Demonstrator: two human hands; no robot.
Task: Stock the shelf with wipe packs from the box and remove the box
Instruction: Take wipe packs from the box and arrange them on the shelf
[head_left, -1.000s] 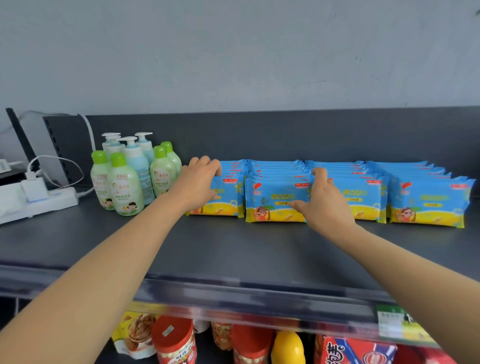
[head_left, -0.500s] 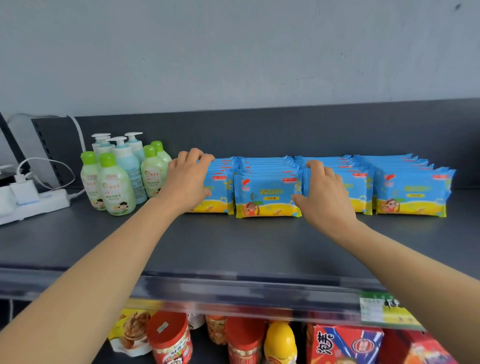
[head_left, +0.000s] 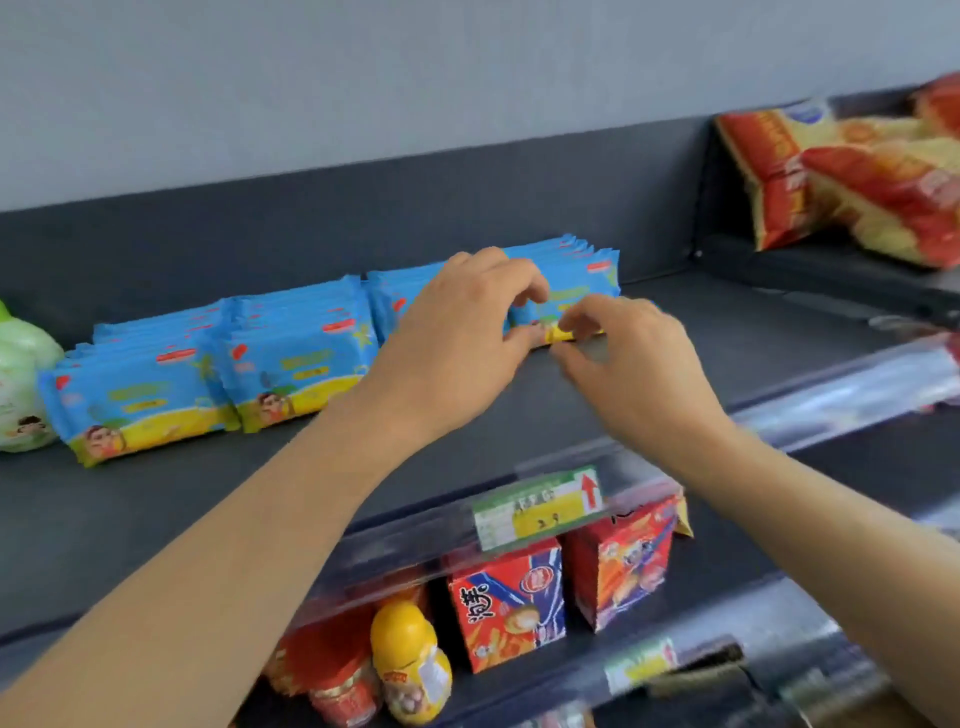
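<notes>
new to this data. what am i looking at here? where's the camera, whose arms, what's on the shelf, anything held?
No machine: a person's two bare arms, filmed by one wide-angle camera on their head, looking down and forward. The dark shelf carries rows of blue and yellow wipe packs standing on edge. The left hand and right hand meet at the rightmost pack row, fingers pinching the front pack's lower yellow edge. At far left sits a green bottle; snack bags lie upper right, boxed goods below. No box shows.
</notes>
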